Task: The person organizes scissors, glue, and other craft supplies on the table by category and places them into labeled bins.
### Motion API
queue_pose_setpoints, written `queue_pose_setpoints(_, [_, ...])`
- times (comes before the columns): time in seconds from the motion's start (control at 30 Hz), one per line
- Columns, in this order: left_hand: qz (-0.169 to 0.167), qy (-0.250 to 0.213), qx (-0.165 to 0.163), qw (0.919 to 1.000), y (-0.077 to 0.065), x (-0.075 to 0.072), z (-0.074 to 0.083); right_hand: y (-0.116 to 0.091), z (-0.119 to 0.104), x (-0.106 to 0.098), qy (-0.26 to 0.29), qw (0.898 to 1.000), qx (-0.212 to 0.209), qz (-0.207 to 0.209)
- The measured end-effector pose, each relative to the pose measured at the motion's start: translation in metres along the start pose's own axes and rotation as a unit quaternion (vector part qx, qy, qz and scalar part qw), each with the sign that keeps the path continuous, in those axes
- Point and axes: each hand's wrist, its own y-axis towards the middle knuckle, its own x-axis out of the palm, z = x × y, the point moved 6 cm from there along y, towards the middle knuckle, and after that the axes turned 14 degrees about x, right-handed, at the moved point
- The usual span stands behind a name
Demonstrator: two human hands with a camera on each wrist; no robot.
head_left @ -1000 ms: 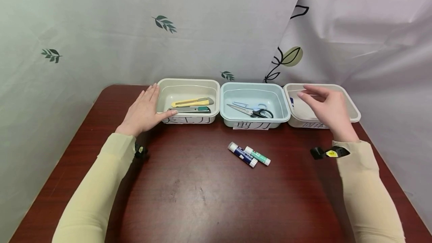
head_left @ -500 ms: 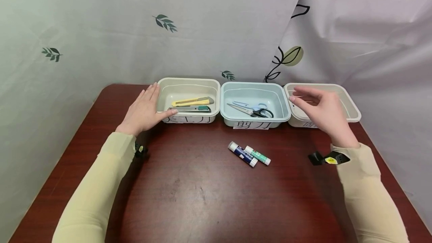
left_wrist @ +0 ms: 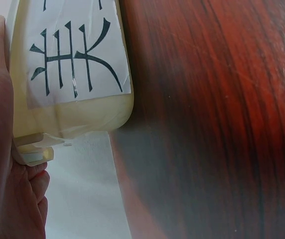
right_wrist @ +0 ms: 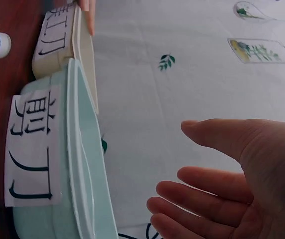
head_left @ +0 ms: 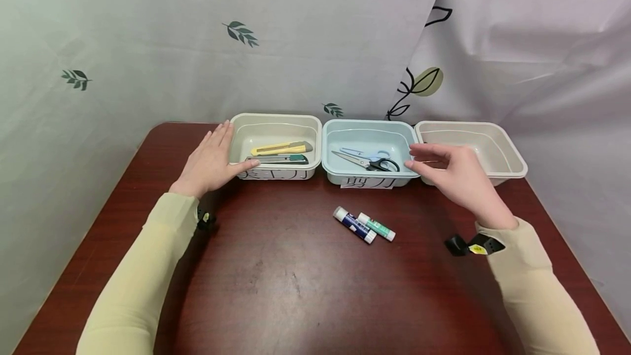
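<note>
My left hand point(head_left: 207, 163) rests against the left end of the beige bin point(head_left: 276, 119), thumb on its front rim and fingers straight along the side. That bin holds a yellow box cutter point(head_left: 281, 149) and a green-and-grey box cutter point(head_left: 278, 159). My right hand point(head_left: 455, 177) hovers near the right end of the light blue bin point(head_left: 367, 126), thumb and fingers apart with nothing between them. Inside the blue bin lie black-handled scissors point(head_left: 374, 164) and light blue scissors point(head_left: 365, 154). A blue glue stick point(head_left: 352, 224) and a green glue stick point(head_left: 378, 228) touch on the table.
Another beige bin point(head_left: 503, 147) stands at the right, partly hidden behind my right hand. The bins form a row along the back of the dark red table point(head_left: 276, 289), with paper labels point(head_left: 367, 182) on their fronts. A patterned curtain point(head_left: 296, 43) hangs behind.
My right hand has moved left and slightly toward me, from over the right beige bin to beside the blue bin's right end. The left hand and the glue sticks have stayed put.
</note>
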Motion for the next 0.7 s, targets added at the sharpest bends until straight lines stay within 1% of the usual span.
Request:
queue_pose_setpoints(0.2, [0.001, 0.001, 0.001, 1.0, 0.0, 0.001, -0.001, -0.005, 0.002, 0.008, -0.006, 1.0, 0.003, -0.021])
queue_pose_setpoints(0.43, [0.002, 0.001, 0.002, 1.0, 0.001, 0.001, -0.001, -0.009, 0.003, 0.016, -0.021, 0.998, -0.03, -0.052])
queue_pose_setpoints(0.7, [0.003, 0.003, 0.002, 1.0, 0.001, 0.001, -0.001, -0.016, 0.008, 0.03, -0.038, 0.995, -0.028, -0.085])
